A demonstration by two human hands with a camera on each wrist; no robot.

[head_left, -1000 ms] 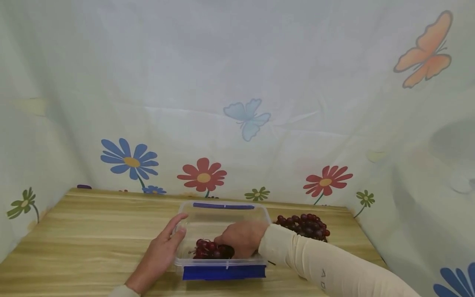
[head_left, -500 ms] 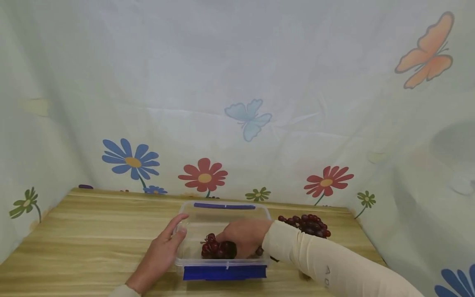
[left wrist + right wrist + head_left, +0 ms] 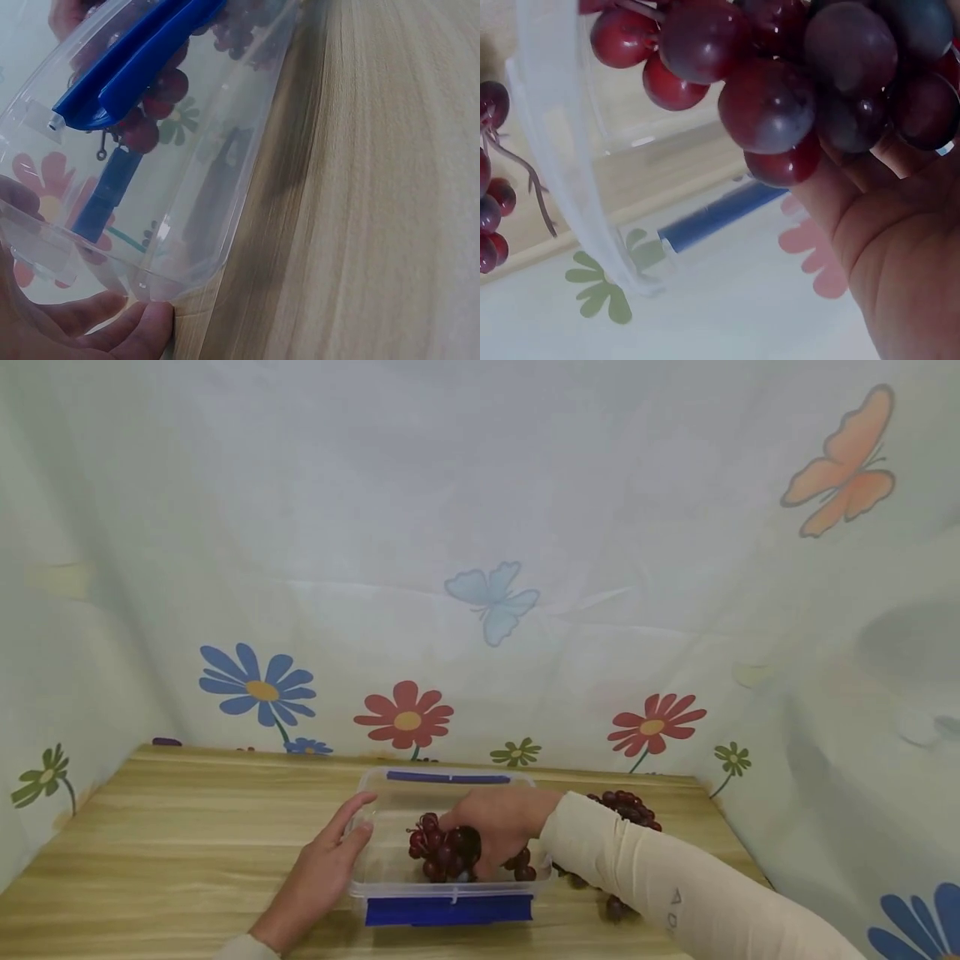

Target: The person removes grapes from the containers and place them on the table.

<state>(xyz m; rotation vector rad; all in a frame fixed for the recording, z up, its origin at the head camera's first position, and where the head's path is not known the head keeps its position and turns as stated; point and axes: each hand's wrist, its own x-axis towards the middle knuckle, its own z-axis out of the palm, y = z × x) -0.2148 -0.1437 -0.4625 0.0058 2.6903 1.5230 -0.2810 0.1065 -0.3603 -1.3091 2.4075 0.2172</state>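
Observation:
A clear plastic box (image 3: 393,888) with blue latches stands without a lid on the wooden table. My left hand (image 3: 318,868) holds its left side, thumb at the rim; in the left wrist view the fingertips (image 3: 142,330) curl at the lower edge of the box wall. My right hand (image 3: 502,822) grips a bunch of dark red grapes (image 3: 442,853) over the box's interior. The right wrist view shows these grapes (image 3: 769,105) against the palm, with the fingers mostly hidden behind them. Some grapes (image 3: 521,865) hang out to the right of the hand.
More dark red grapes (image 3: 630,808) lie on the table right of the box, partly covered by my right sleeve (image 3: 630,868). A few grapes (image 3: 617,907) show below that forearm. Behind the wooden table (image 3: 187,827) hangs a cloth (image 3: 337,527) printed with flowers and butterflies.
My right hand has moved up and slightly right with the grapes, which sit higher over the box. More grapes show right of the hand. My left hand stays at the box.

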